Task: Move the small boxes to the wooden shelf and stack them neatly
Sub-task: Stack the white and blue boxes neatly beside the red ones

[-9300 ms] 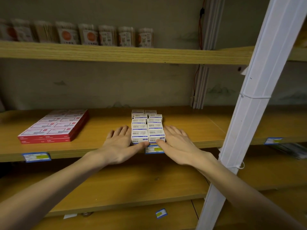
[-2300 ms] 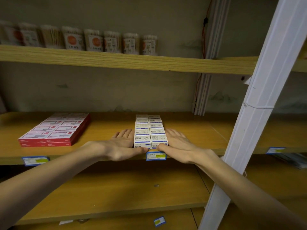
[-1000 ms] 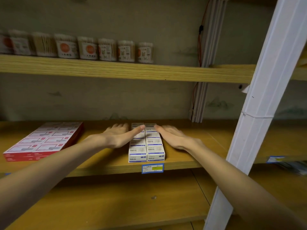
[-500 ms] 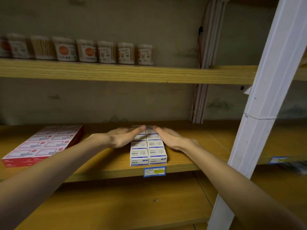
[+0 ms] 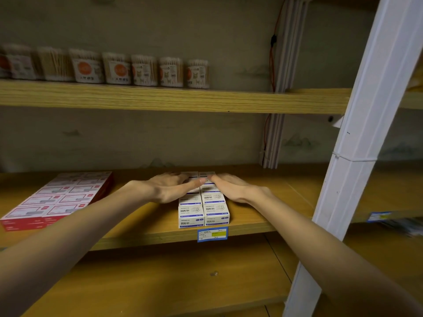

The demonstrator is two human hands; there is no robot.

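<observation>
Two hands [image 5: 169, 187], two box rows [image 5: 203, 211]

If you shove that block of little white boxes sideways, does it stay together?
Probably not: the small white boxes look like separate stiff cartons in two rows, so they could split apart. Flat-sided, they likely slide on the wooden shelf rather than roll.

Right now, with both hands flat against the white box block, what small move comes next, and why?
Probably press the left hand and right hand lightly inward, then lift away. The small white paper-clip boxes already sit in two straight rows on the middle wooden shelf, the front pair squared behind the blue price tag.
</observation>
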